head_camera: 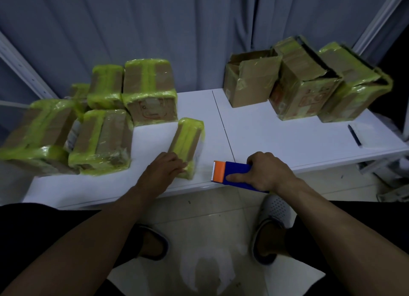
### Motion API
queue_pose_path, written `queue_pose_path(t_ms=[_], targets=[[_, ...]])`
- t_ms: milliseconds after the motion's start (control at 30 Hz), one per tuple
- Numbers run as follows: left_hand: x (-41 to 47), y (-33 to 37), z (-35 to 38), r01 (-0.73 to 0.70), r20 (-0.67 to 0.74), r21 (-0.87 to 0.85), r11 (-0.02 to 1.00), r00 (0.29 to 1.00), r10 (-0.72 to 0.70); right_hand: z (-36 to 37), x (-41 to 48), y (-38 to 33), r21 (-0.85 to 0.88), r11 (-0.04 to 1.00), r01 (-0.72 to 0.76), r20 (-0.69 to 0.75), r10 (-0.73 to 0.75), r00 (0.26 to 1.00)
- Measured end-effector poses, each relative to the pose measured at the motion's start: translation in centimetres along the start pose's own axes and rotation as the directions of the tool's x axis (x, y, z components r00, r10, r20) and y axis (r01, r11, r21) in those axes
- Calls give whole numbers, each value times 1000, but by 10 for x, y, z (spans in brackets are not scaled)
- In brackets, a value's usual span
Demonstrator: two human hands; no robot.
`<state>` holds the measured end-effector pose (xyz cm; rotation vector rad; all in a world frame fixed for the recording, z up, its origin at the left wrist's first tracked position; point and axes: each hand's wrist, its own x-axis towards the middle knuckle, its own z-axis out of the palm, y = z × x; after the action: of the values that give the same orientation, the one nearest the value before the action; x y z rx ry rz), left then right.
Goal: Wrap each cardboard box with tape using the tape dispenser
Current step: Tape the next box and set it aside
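Right hand grips the blue plastic tape dispenser crosswise at the table front edge, orange toothed end pointing left; left hand, fingers straight, touches a slim, glossy green-taped box.

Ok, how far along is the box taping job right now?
Looks done: the cluster of brown cardboard boxes banded in yellow-green tape on the left of the white table. In hand: the left hand rests on a small narrow taped box, seemingly finished, while the right hand grips the blue and orange tape dispenser. Still to do: three brown boxes with loose, gaping flaps on the right.
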<state>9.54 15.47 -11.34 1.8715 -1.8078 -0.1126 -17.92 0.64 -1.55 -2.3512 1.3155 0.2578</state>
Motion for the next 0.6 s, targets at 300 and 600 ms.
queue_pose_path(t_ms=[300,600], targets=[[0,9,-17,-68,-15,-68,995,998,67,20,29,-19,-80,996,-32,-12,31,999],[1,19,-17,-54,-22,-89,995,998,52,19,32,-41,-196,980,-27,-46,18,999]])
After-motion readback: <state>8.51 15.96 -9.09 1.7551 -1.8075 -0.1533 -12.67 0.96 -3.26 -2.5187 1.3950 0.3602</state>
